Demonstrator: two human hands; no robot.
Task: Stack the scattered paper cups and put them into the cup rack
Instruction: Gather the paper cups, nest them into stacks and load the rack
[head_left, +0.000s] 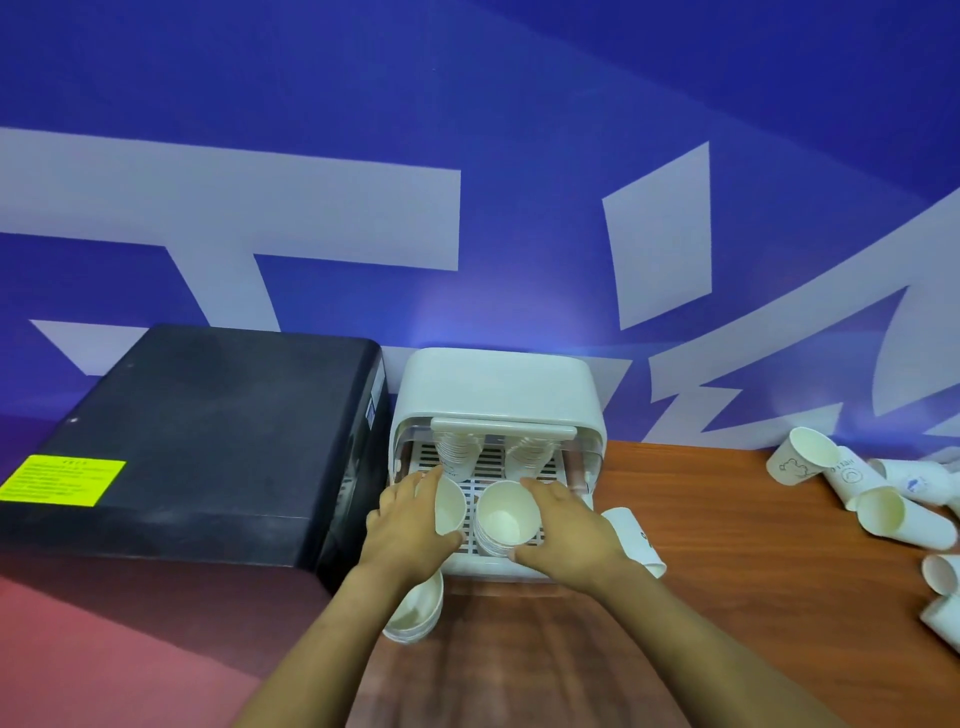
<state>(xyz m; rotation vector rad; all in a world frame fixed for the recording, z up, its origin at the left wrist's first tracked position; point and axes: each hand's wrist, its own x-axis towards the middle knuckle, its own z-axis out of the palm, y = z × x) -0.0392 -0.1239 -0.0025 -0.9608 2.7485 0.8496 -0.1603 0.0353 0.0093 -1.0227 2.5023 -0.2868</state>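
A white cup rack (498, 384) with a slatted tray stands on the wooden table against the wall. Two cup stacks (457, 452) stand deep inside it. My left hand (410, 525) grips a paper cup stack (449, 506) at the tray's front left. My right hand (563, 530) holds another paper cup stack (506, 519) at the front right, its mouth facing me. A further stack (415, 613) stands on the table under my left forearm. One cup (636, 540) lies on its side beside my right wrist.
A black box (208, 426) with a yellow label sits left of the rack, touching it. Several loose paper cups (878, 493) lie scattered at the table's right end. A blue and white wall stands right behind.
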